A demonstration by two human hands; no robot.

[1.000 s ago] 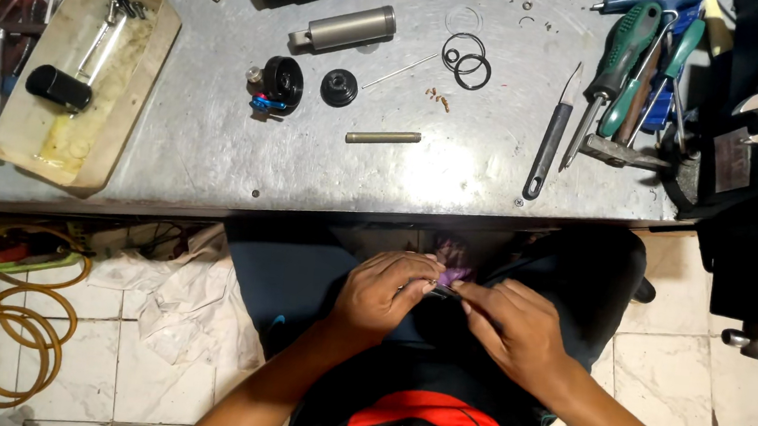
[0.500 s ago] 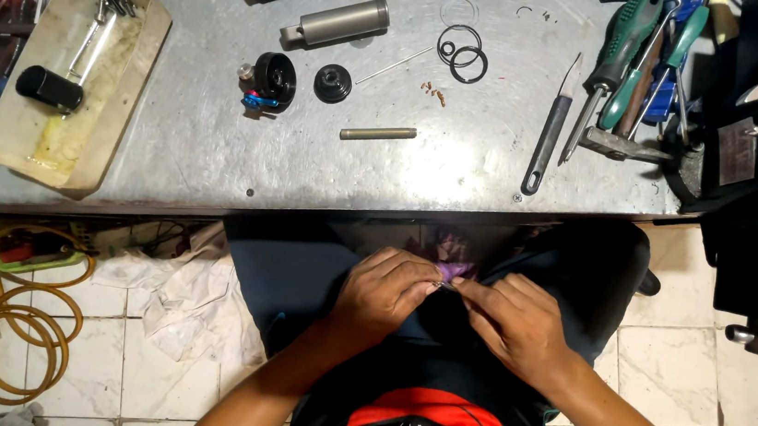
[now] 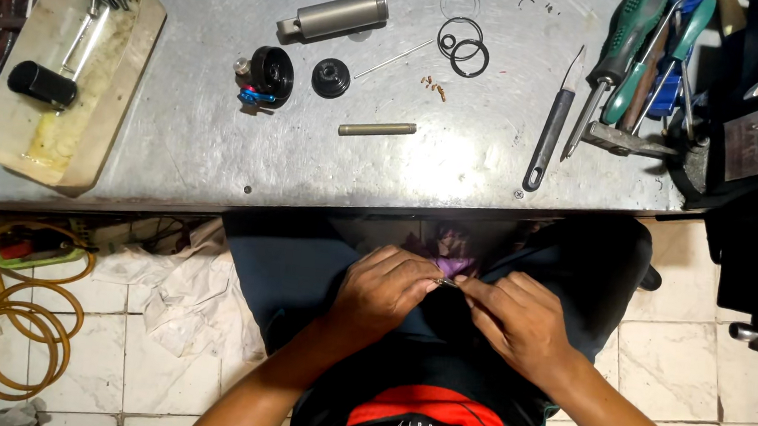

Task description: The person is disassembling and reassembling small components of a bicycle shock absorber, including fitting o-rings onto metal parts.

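Both my hands meet over my lap, just below the front edge of the metal workbench (image 3: 309,169). My left hand (image 3: 383,289) has its fingers curled around a purple cloth (image 3: 454,265) that bunches up between the hands. My right hand (image 3: 517,317) pinches a thin small metal piece (image 3: 448,284) at its fingertips, touching the left hand's fingers. What exactly the small piece is stays too small to tell.
On the bench lie a grey cylinder (image 3: 333,16), a thin metal rod (image 3: 377,129), two black round caps (image 3: 330,77), black rubber rings (image 3: 463,47), a pick tool (image 3: 549,128), green-handled screwdrivers (image 3: 632,43) and an oily tray (image 3: 64,71). A yellow hose coil (image 3: 12,317) and rags lie on the tiled floor.
The hands stay together at my lap with only small finger movement. The view has shifted slightly, so the bench sits a little higher in frame.
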